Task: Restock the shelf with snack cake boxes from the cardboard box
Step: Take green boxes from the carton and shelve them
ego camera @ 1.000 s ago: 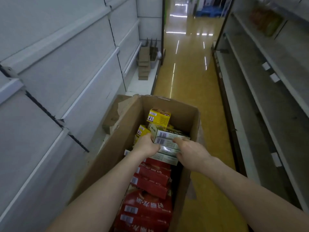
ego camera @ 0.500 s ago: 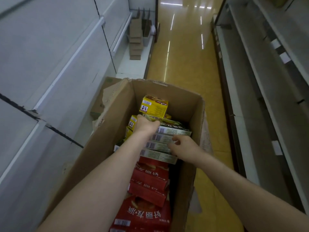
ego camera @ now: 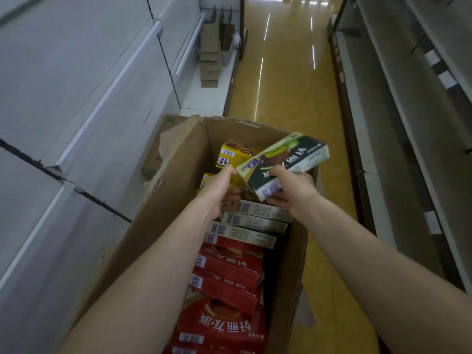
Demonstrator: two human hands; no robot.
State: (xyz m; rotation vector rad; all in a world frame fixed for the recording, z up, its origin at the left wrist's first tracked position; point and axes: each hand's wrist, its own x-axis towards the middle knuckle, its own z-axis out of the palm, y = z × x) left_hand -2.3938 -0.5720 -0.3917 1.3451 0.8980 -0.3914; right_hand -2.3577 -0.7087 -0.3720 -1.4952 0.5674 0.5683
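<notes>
Above the cardboard box (ego camera: 176, 200): my right hand (ego camera: 293, 192) grips a green snack cake box (ego camera: 288, 162), tilted.
Left hand (ego camera: 219, 187): my fingers pinch its left corner.

Single view only, head-worn, wide-angle; no second view to share scene with; looks forward and steeply down along store aisle; cardboard box (ego camera: 176, 200) directly below, filling lower centre, near lens; both forearms enter from bottom edge, left hand (ego camera: 219, 185) and right hand (ego camera: 288, 192) close, mid-frame; white shelving (ego camera: 76, 98) runs up left side, grey shelving (ego camera: 408, 123) up right, both bowed by lens; yellow floor (ego camera: 286, 85) recedes to top edge, far end of aisle cut off.
</notes>
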